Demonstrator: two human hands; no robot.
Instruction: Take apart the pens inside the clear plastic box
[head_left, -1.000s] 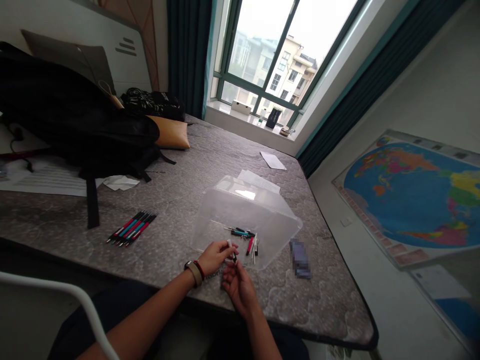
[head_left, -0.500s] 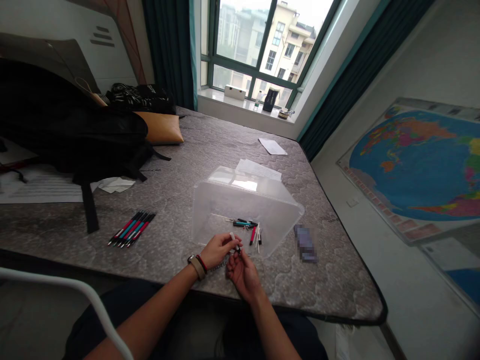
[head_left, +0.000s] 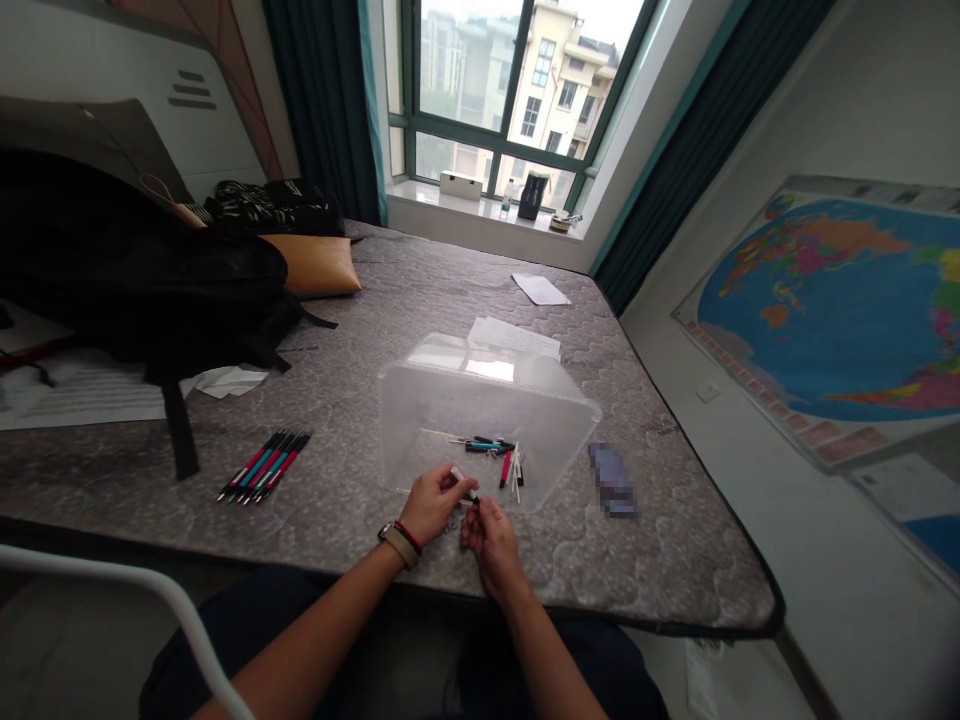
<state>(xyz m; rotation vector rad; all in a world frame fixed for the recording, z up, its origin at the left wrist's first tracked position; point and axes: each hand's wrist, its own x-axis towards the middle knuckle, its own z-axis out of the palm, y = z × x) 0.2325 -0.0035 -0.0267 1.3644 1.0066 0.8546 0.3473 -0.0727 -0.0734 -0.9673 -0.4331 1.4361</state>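
Observation:
My left hand (head_left: 433, 504) is closed in a pinch on a short white pen part (head_left: 463, 483), held in front of the bin's open side. My right hand (head_left: 492, 540) meets it from the right, palm turned up and fingers curled. Its thumb and fingertips pinch a small black piece (head_left: 475, 498) at the lower end of the white part; whether the two are joined I cannot tell. Just beyond both hands, a clear plastic bin (head_left: 405, 400) lies on its side. Inside it are loose pen parts: teal and black barrels (head_left: 486, 446), a red barrel (head_left: 505, 469) and thin white sticks (head_left: 515, 474).
A row of several red, teal and black pens (head_left: 264, 467) lies to the left on the quilted grey mattress (head_left: 345, 400). A blurred phone-like object (head_left: 613, 480) is right of the bin. Papers (head_left: 517, 337) lie behind it; a black backpack (head_left: 150, 280) fills the far left.
The white pen part has tilted further toward the left, with both hands still together around it. The camera view has shifted slightly; the bin and the pen row stay put.

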